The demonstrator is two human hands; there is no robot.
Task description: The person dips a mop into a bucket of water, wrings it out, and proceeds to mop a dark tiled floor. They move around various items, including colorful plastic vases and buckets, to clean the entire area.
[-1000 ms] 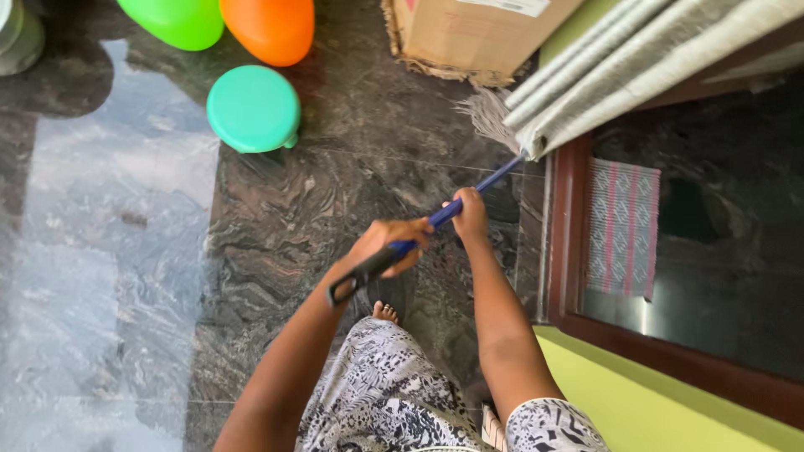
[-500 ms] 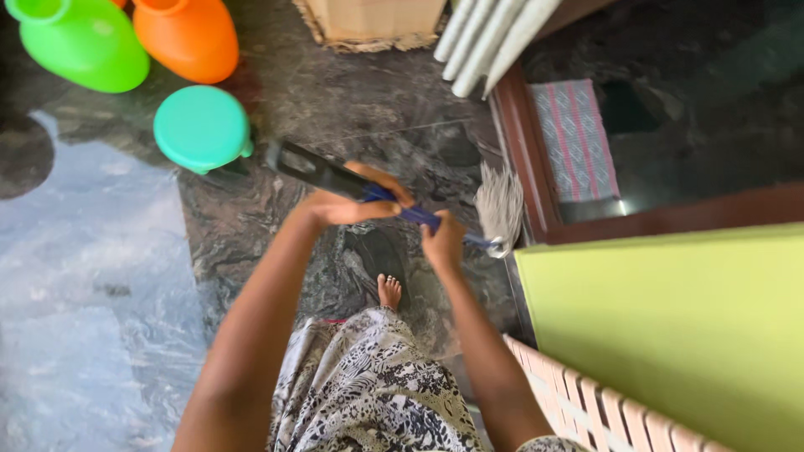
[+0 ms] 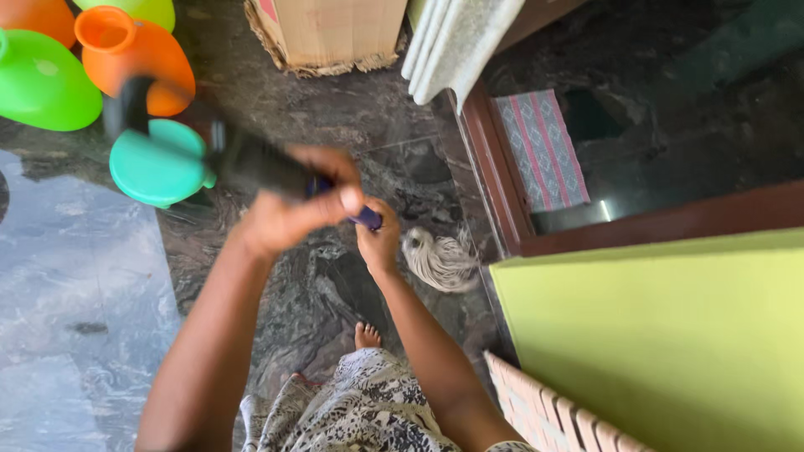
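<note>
Swung round since half a second ago, the mop head (image 3: 440, 259) now lies splayed on the dark stone floor (image 3: 335, 125) just short of the brown door frame (image 3: 486, 167), nearer the bare foot (image 3: 366, 336). Both hands are wrapped tight on the mop handle (image 3: 251, 163): the left hand (image 3: 293, 209) higher up where the grip blurs toward the teal stool (image 3: 159, 172), the right hand (image 3: 378, 238) lower, just beside the strands.

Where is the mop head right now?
In the head view, the mop head lies on the dark stone floor just right of the right hand, close to the brown door frame and the green wall.
</note>
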